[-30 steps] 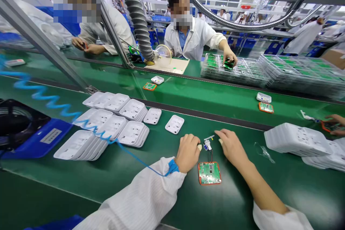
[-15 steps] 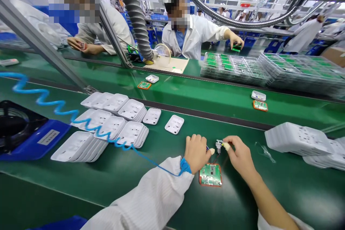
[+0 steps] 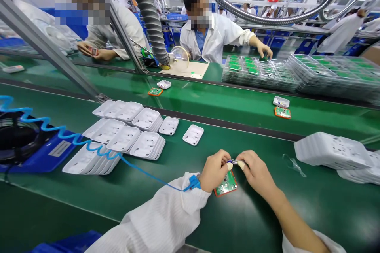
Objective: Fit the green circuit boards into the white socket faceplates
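Observation:
My left hand (image 3: 216, 170), with a blue wrist strap (image 3: 193, 182), is closed in a pinch. Facing it, my right hand (image 3: 255, 170) pinches a small silvery metal part (image 3: 234, 162). Pale finger covers show on both thumbs. The fingertips almost meet over that part, and a bit of dark blue shows at the left fingertips; its exact form is too small to make out. Just below lies a green circuit board (image 3: 227, 185) with an orange-red edge, flat on the green bench and partly covered by my left hand.
Stacked white plastic covers (image 3: 145, 145) stand left, with a single white cover (image 3: 193, 134) nearer. More white covers (image 3: 329, 152) and a clear plastic scrap (image 3: 295, 166) are right. A blue coiled cord (image 3: 101, 152) crosses leftward. Beyond, a conveyor (image 3: 208, 104) carries boards; a co-worker's hand (image 3: 264, 50) touches trays.
My hands have come together, and the metal part has moved slightly left and turned between them. The circuit board has shifted left and tilted. Across the line, a co-worker's hand has lowered to the trays.

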`<action>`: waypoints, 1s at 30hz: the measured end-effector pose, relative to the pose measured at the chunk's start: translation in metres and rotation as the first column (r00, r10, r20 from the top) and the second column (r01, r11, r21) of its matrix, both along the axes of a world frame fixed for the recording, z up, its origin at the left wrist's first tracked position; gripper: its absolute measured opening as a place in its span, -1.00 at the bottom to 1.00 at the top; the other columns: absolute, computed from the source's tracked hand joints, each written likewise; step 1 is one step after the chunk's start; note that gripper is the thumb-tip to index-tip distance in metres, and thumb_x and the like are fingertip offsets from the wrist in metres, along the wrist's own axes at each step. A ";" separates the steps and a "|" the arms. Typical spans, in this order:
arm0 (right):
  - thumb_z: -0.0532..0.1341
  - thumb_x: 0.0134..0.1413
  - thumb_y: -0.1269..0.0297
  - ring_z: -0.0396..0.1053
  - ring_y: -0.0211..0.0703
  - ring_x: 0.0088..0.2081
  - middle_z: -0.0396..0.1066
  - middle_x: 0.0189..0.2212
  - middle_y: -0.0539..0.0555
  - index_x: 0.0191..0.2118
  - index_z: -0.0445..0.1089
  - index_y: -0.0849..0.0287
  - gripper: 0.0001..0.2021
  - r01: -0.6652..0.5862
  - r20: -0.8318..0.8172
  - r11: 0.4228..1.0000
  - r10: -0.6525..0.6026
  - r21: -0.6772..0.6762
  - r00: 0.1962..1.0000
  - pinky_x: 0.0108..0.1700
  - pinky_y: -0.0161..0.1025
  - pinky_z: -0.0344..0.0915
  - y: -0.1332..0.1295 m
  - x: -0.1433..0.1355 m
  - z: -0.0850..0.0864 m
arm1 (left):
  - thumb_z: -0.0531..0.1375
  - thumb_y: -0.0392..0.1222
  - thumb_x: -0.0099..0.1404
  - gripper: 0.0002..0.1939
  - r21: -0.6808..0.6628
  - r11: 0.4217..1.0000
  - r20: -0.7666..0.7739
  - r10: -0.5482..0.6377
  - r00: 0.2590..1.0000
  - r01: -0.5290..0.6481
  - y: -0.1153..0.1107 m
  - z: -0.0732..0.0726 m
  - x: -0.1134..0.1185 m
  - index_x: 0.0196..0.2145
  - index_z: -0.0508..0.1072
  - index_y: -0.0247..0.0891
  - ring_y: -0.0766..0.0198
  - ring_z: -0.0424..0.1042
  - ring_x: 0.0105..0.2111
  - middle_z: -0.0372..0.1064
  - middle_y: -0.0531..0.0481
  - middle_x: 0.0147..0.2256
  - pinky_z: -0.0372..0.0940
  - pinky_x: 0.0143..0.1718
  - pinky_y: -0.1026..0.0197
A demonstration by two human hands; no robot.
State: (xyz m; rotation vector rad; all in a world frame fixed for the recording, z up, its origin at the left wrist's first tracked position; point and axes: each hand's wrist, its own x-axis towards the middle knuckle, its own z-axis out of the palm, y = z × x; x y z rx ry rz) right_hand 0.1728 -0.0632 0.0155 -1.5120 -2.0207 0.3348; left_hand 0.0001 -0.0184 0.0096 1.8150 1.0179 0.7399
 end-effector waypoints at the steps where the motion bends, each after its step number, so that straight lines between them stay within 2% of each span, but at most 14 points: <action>1: -0.06 0.16 0.39 0.26 -0.13 -0.22 0.31 -0.29 0.09 -0.27 0.27 0.11 -0.82 -0.007 0.021 1.000 0.007 -0.004 1.000 -0.18 -0.17 0.23 0.000 0.000 -0.001 | 0.10 -0.40 0.08 -0.85 -0.031 0.999 0.022 0.008 1.000 -0.008 0.000 0.001 0.000 -0.36 0.30 -0.23 0.36 0.31 -0.44 0.32 0.12 -0.46 0.22 -0.37 0.31; 5: -0.06 0.16 0.40 0.24 -0.12 -0.21 0.30 -0.29 0.09 -0.26 0.26 0.11 -0.82 -0.030 0.062 0.999 0.033 -0.039 0.998 -0.17 -0.15 0.21 0.001 -0.002 -0.004 | 0.12 -0.39 0.03 -0.87 -0.043 0.999 0.037 0.021 0.999 -0.020 -0.001 0.003 0.000 -0.41 0.32 -0.25 0.37 0.28 -0.47 0.31 0.13 -0.49 0.19 -0.40 0.31; 12: -0.06 0.21 0.33 0.23 -0.14 -0.21 0.29 -0.29 0.08 -0.26 0.26 0.11 -0.82 -0.051 0.043 0.997 0.054 -0.059 0.998 -0.18 -0.16 0.18 0.000 -0.007 -0.002 | 0.08 -0.42 0.03 -0.88 0.097 0.995 -0.045 -0.022 0.999 0.027 0.001 0.001 -0.003 -0.45 0.30 -0.25 0.33 0.27 -0.42 0.30 0.09 -0.45 0.15 -0.37 0.29; 19: -0.08 0.20 0.35 0.21 -0.16 -0.28 0.30 -0.36 0.06 -0.32 0.25 0.14 -0.81 -0.085 0.053 0.996 0.085 -0.018 0.995 -0.23 -0.19 0.13 0.001 -0.014 -0.008 | 0.01 -0.43 0.06 -0.86 0.227 0.972 -0.168 -0.020 0.986 0.058 -0.002 -0.004 -0.004 -0.44 0.25 -0.23 0.29 0.24 -0.39 0.25 0.06 -0.44 0.13 -0.34 0.26; 23: -0.10 0.19 0.38 0.14 -0.15 -0.34 0.26 -0.41 0.07 -0.37 0.24 0.16 -0.79 -0.080 0.145 0.996 0.073 0.042 0.987 -0.27 -0.19 0.07 0.004 -0.020 -0.015 | 0.00 -0.44 0.07 -0.85 0.301 0.951 -0.252 0.001 0.968 0.077 -0.001 -0.008 -0.005 -0.44 0.22 -0.22 0.25 0.23 -0.36 0.24 0.03 -0.42 0.13 -0.30 0.22; 26: -0.11 0.17 0.41 0.12 -0.15 -0.35 0.25 -0.41 0.08 -0.37 0.25 0.18 -0.78 -0.071 0.186 0.994 0.054 0.085 0.981 -0.27 -0.19 0.06 0.010 -0.024 -0.020 | 0.00 -0.45 0.06 -0.84 0.317 0.943 -0.310 0.003 0.951 0.101 0.004 -0.009 -0.008 -0.42 0.21 -0.21 0.23 0.23 -0.35 0.25 0.02 -0.41 0.14 -0.28 0.20; 30: -0.09 0.15 0.41 0.12 -0.14 -0.35 0.25 -0.42 0.08 -0.37 0.27 0.18 -0.78 -0.065 0.201 0.991 0.041 0.114 0.979 -0.26 -0.19 0.07 0.019 -0.030 -0.023 | 0.00 -0.46 0.04 -0.83 0.318 0.946 -0.314 0.036 0.949 0.069 0.011 -0.011 -0.011 -0.44 0.20 -0.22 0.24 0.22 -0.37 0.23 0.03 -0.42 0.14 -0.31 0.21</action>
